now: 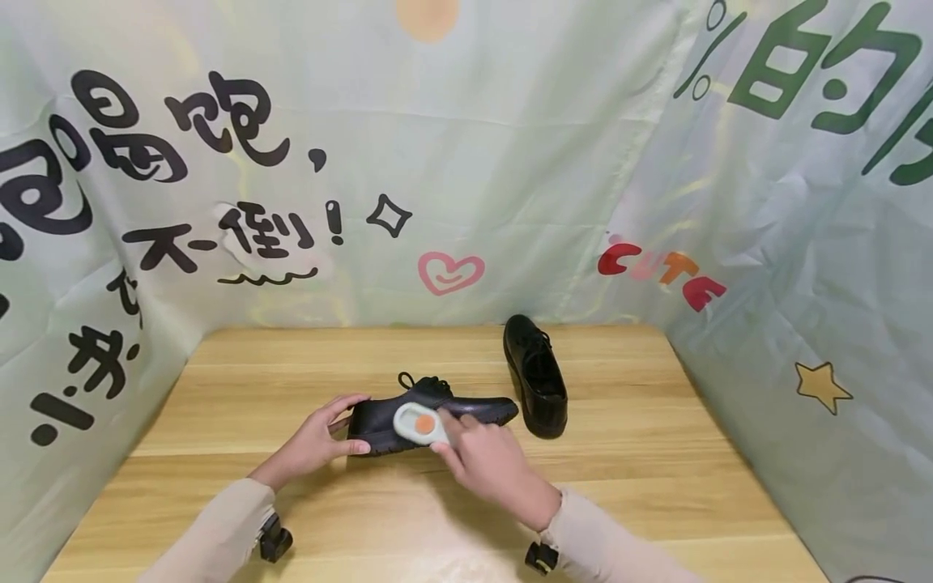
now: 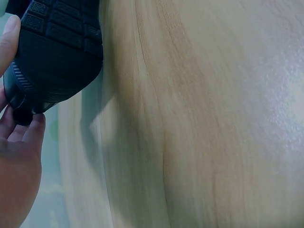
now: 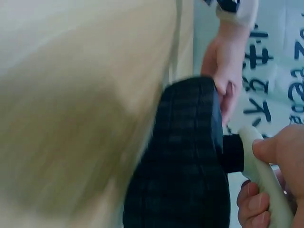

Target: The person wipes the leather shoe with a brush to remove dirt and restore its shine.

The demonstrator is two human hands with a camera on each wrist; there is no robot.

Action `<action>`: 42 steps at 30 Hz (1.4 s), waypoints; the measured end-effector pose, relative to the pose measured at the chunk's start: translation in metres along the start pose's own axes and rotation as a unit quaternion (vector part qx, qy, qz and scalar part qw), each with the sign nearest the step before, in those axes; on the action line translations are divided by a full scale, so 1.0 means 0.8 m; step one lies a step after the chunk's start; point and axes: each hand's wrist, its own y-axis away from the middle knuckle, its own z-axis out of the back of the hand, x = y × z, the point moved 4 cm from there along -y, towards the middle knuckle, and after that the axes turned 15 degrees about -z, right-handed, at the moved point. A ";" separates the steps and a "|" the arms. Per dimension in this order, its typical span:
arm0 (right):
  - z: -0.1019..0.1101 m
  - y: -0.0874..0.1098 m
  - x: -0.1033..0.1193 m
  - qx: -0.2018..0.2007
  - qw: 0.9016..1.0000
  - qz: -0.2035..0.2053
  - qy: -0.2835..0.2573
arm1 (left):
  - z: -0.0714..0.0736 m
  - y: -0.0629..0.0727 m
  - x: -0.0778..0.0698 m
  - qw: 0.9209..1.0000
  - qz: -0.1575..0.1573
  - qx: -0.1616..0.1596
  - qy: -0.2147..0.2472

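A black lace-up shoe (image 1: 379, 417) is held with its toe to the right and its treaded sole (image 3: 183, 142) toward the wrist cameras. At the heel, my left hand (image 1: 317, 437) grips the shoe between thumb and fingers; the left wrist view shows the hand (image 2: 19, 156) there too. My right hand (image 1: 492, 457) holds a pale brush (image 1: 408, 423) with an orange dot by its handle. Dark bristles (image 3: 232, 153) touch the shoe's side in the right wrist view. The second black shoe (image 1: 551, 413) stands just right of the toe.
The wooden table (image 1: 328, 526) spreads below both hands. Printed cloth walls (image 1: 510, 178) with lettering and drawings enclose its back and sides. Each wrist carries a small black camera (image 1: 274, 538).
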 end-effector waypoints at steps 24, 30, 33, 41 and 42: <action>0.027 -0.023 -0.067 0.003 0.993 -0.118 0.016 | -0.004 0.000 0.002 0.999 -0.008 0.010 0.034; 0.033 -0.026 -0.069 0.015 0.992 -0.124 0.009 | -0.001 -0.002 0.000 0.999 -0.004 0.028 0.040; 0.034 -0.027 -0.068 0.027 0.991 -0.128 0.002 | -0.001 -0.001 0.000 0.999 -0.004 0.030 0.038; 0.029 -0.029 -0.055 0.018 0.994 -0.111 0.004 | -0.002 0.003 -0.001 0.999 -0.022 0.022 0.022; 0.029 -0.029 -0.051 0.014 0.994 -0.106 0.009 | -0.003 0.004 -0.002 0.999 -0.025 0.020 0.020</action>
